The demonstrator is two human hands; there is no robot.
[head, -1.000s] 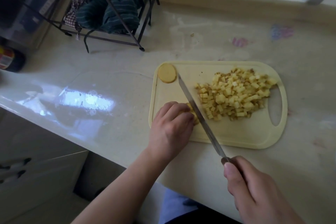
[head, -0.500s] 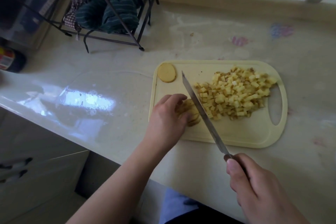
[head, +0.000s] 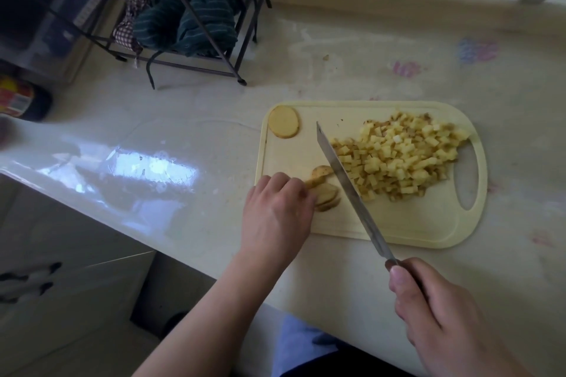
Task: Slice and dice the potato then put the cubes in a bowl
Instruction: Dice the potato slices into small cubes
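Note:
A pale yellow cutting board (head: 398,229) lies on the counter. A heap of potato cubes (head: 398,162) covers its right half. One round potato slice (head: 284,125) lies alone in the far left corner. A few overlapping potato slices (head: 326,193) lie at the near left of the board. My left hand (head: 275,214) rests at the board's left edge with its fingertips touching those slices. My right hand (head: 441,315) grips the handle of a long knife (head: 346,184), whose blade lies slantwise between the slices and the cube heap.
A black wire rack (head: 196,67) holding dark green cloths (head: 186,15) stands at the back left. A dark jar with a red label (head: 21,98) sits at the far left. The counter's front edge runs diagonally just below the board.
My left hand has slid back to the left, uncovering the stack of slices it was covering. The knife has shifted slightly right and away from the slices.

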